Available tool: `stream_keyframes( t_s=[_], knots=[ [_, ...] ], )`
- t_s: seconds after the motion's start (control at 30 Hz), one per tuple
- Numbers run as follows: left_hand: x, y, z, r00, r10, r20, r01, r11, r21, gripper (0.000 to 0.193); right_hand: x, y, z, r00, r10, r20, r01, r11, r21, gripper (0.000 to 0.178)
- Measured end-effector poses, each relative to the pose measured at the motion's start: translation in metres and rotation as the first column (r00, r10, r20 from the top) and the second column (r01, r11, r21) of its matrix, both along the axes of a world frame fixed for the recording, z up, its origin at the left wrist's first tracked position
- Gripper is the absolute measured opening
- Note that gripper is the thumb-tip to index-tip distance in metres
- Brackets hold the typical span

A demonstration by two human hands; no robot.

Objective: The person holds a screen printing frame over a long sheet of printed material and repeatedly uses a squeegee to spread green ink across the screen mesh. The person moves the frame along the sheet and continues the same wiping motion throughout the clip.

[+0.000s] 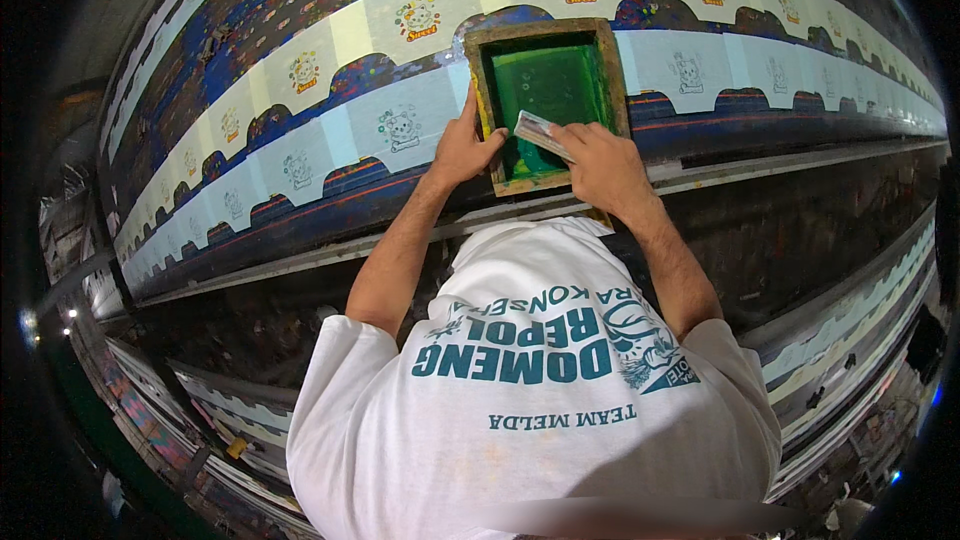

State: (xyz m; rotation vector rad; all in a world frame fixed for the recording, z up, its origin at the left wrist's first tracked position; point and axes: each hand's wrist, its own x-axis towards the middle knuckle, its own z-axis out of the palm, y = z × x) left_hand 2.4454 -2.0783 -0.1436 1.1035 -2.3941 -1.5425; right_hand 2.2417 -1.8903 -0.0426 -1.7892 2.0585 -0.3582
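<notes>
A wooden screen-printing frame lies on the near row of pale fabric pieces, with green ink over its mesh. My left hand grips the frame's left side, fingers along the outside and thumb over the rim. In my right hand is a squeegee, tilted inside the frame near its lower end. The squeegee's lower edge is partly hidden. Left of the frame, a pale fabric piece bears a dark outlined cartoon figure; the fabric under the frame is hidden.
Beyond lies another row of fabric pieces with coloured cartoon prints. The long printing table is dark blue and ink-spotted. A pale rail runs along its near edge, close to my body. More fabric-covered tables stand behind me.
</notes>
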Motion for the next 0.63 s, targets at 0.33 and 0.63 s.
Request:
stream_keyframes(
  t_s=[0.33, 0.63],
  knots=[
    [0.001, 0.001, -0.001, 1.000, -0.005, -0.016, 0.005, 1.000, 0.018, 0.111, -0.030, -0.016, -0.001, 0.984, 0.098, 0.150, -0.094, 0.995, -0.035, 0.049],
    [-0.001, 0.005, 0.002, 0.999, 0.015, 0.045, -0.013, 0.998, -0.055, 0.109, -0.067, -0.111, -0.018, 0.999, 0.039, 0.009, -0.038, 0.996, -0.077, 0.047]
  ],
)
